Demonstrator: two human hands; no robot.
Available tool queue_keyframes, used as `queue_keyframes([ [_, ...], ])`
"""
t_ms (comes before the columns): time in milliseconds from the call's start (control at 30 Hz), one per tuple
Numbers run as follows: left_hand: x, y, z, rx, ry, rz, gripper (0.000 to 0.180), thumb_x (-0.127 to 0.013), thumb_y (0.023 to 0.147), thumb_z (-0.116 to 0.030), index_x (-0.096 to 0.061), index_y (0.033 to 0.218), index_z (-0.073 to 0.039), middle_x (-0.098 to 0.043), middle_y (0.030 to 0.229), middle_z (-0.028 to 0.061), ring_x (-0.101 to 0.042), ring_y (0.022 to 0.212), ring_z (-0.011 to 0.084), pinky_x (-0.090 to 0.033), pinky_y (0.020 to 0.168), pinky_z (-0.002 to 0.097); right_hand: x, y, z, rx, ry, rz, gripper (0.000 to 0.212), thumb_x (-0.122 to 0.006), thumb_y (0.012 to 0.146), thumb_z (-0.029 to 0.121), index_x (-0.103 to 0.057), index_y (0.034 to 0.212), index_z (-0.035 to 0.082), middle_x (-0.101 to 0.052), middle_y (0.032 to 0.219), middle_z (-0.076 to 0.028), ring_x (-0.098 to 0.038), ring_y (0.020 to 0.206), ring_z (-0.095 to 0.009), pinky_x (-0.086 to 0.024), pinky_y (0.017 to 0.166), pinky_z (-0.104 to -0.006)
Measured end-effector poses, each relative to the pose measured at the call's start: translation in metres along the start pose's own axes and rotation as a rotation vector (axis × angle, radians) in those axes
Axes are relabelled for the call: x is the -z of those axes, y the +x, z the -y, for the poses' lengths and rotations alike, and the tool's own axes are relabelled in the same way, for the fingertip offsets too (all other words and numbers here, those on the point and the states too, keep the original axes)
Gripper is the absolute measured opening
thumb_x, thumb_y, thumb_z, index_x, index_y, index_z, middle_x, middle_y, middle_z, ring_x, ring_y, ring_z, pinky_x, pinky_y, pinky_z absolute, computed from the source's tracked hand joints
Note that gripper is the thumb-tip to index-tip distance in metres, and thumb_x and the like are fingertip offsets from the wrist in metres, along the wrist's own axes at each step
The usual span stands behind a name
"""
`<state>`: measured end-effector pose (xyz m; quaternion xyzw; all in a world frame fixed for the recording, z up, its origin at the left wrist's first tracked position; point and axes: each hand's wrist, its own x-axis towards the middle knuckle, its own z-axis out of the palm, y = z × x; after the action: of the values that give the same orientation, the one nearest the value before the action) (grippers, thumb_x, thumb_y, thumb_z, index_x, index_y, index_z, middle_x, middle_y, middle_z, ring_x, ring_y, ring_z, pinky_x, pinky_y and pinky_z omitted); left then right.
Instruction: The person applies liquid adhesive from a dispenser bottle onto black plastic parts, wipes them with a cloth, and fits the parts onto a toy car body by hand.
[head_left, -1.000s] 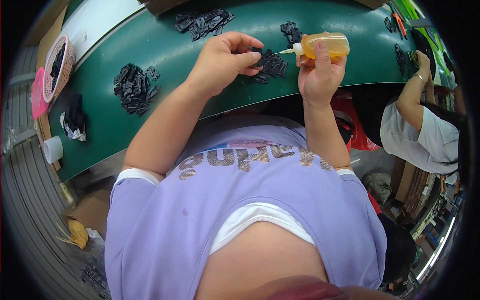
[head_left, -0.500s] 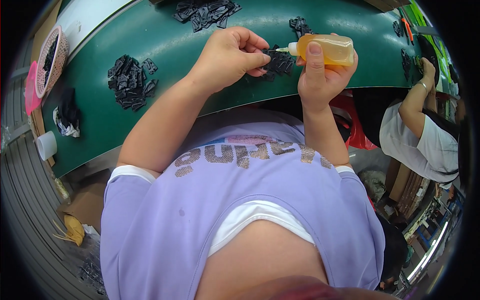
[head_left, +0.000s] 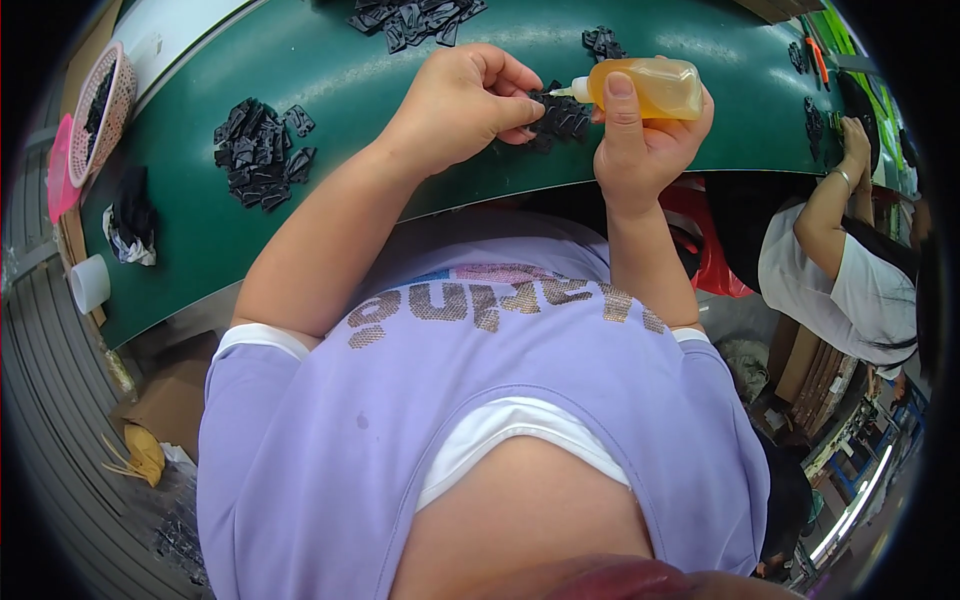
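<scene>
In my right hand [head_left: 648,145] is a clear squeeze bottle [head_left: 655,88] of amber liquid, tipped sideways with its white cap and thin nozzle toward the left. My thumb presses along the bottle's near side. My left hand [head_left: 468,108] pinches a small black part, mostly hidden by the fingertips, right at the nozzle's tip. Below and behind the nozzle lies a small pile of black plastic parts [head_left: 563,120] on the green table [head_left: 370,100].
Other black part piles lie at the left [head_left: 258,155], the far middle [head_left: 415,20] and beyond the bottle [head_left: 602,42]. A pink basket [head_left: 122,105], dark cloth [head_left: 133,215] and white cup [head_left: 90,285] stand at the left edge. Another person [head_left: 835,270] works at the right.
Both hands stay close together, with the bottle slightly higher in view and lying a bit more tilted. The whole scene has shifted slightly upward.
</scene>
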<state>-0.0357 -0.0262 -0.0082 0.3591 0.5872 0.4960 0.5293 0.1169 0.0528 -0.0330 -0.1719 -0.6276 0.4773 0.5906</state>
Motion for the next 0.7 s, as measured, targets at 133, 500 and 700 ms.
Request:
queue_keyframes([
  [133,-0.001,0.0,0.0,-0.002,0.009,0.002,0.023,-0.067,0.08,-0.002,-0.059,0.099,0.006,-0.065,0.083,0.0099,-0.065,0.07,0.0139,-0.055,0.064,0.0225,0.0,-0.002,0.001,0.023,-0.074,0.0,0.043,-0.068,0.084,0.008,-0.035,0.111,0.0,-0.057,0.093,-0.009,-0.059,0.079,-0.012,-0.05,0.071,-0.0227],
  [500,0.002,0.001,-0.001,0.022,-0.034,-0.001,0.023,-0.066,0.081,-0.004,-0.059,0.1,0.006,-0.064,0.083,0.0099,-0.065,0.069,0.0148,-0.055,0.064,0.0228,0.009,-0.001,0.002,-0.053,0.127,-0.022,0.034,-0.065,0.084,0.009,-0.043,0.11,0.005,-0.056,0.089,-0.009,-0.055,0.058,-0.012,-0.047,0.047,-0.0238],
  [700,0.003,0.001,-0.001,0.024,-0.038,-0.006,0.024,-0.067,0.081,-0.004,-0.058,0.1,0.006,-0.064,0.083,0.0103,-0.065,0.069,0.0149,-0.054,0.064,0.0227,0.01,-0.004,-0.001,-0.013,0.04,0.045,0.037,-0.066,0.083,0.007,-0.042,0.111,0.005,-0.055,0.093,-0.008,-0.058,0.064,-0.012,-0.048,0.047,-0.022],
])
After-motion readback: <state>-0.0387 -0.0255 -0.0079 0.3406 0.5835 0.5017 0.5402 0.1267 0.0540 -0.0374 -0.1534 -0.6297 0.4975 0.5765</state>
